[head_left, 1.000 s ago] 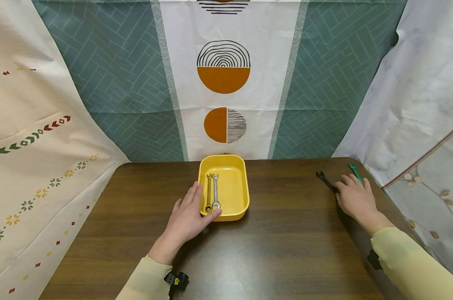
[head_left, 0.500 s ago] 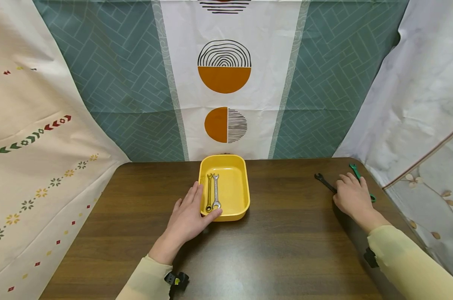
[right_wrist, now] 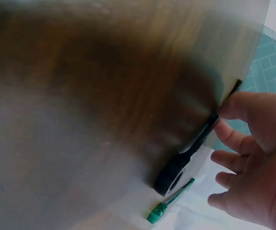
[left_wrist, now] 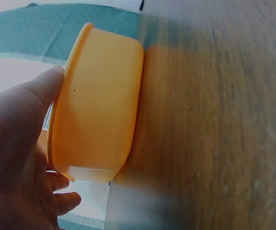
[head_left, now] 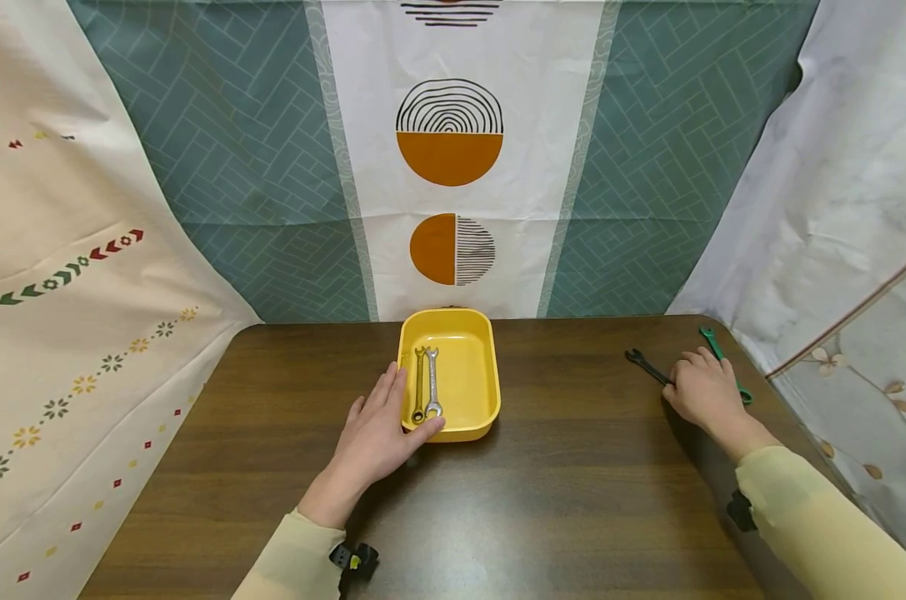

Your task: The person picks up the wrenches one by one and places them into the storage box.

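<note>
My left hand (head_left: 373, 433) rests against the near left corner of a yellow tray (head_left: 490, 367), fingers straight along its side and thumb on the front rim. In the left wrist view the thumb touches the rim of the tray (left_wrist: 99, 100). Inside the tray lie a brass-coloured wrench (head_left: 418, 387) and a silver wrench (head_left: 432, 383), side by side. At the right, my right hand (head_left: 702, 393) pinches a black wrench (head_left: 643, 364) between thumb and index finger, low over the table. The ring end of the black wrench (right_wrist: 171, 176) shows in the right wrist view.
A green wrench (head_left: 709, 340) lies beyond the right hand, partly hidden by it, near the right edge of the wooden table (head_left: 558, 500). Patterned cloths hang behind the table and along both sides. The tray stands close to the back edge.
The black wrench has shifted slightly left and nearer with my right hand. More of the green wrench shows beside that hand. The left hand and tray have stayed put.
</note>
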The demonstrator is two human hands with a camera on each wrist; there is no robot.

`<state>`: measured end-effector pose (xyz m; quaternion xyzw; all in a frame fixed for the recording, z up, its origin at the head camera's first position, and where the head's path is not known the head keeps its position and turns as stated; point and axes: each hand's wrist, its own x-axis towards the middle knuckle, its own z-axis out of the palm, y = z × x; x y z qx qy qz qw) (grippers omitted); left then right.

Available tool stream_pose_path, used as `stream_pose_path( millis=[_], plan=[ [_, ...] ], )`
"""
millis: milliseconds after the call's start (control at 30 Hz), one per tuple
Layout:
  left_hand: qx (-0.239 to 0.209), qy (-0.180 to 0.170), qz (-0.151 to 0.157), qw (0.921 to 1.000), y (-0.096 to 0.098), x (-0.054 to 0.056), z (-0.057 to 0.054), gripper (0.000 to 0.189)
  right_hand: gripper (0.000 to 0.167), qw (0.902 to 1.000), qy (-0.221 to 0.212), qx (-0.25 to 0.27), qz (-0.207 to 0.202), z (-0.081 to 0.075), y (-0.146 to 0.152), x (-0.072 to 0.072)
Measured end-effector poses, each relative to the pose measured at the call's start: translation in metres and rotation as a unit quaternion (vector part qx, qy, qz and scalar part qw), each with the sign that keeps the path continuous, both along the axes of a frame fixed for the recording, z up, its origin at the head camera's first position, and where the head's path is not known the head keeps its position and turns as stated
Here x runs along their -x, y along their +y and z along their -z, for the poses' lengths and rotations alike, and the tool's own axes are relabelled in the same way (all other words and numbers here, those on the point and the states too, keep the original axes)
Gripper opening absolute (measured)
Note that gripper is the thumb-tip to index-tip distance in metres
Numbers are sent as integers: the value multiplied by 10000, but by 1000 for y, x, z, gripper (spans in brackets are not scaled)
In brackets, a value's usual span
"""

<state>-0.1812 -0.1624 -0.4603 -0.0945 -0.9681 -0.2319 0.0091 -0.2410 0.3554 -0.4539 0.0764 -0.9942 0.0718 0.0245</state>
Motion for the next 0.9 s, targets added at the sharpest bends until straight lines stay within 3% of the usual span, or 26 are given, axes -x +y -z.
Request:
stream_pose_path(
  millis=[367,633,900],
  plan=[
    [-27,-53,0,10000,1,0,-2,118,15,9992,-393,-21,-20,-5,5,7],
    [-45,-31,6,10000,0,-1,-3,117,22,9996,-233,-58,-151,-6,2,6],
    [-36,-2,-4,10000,0,-1,-3,117,22,9993,-345,-30,-140,-7,2,3]
  ],
)
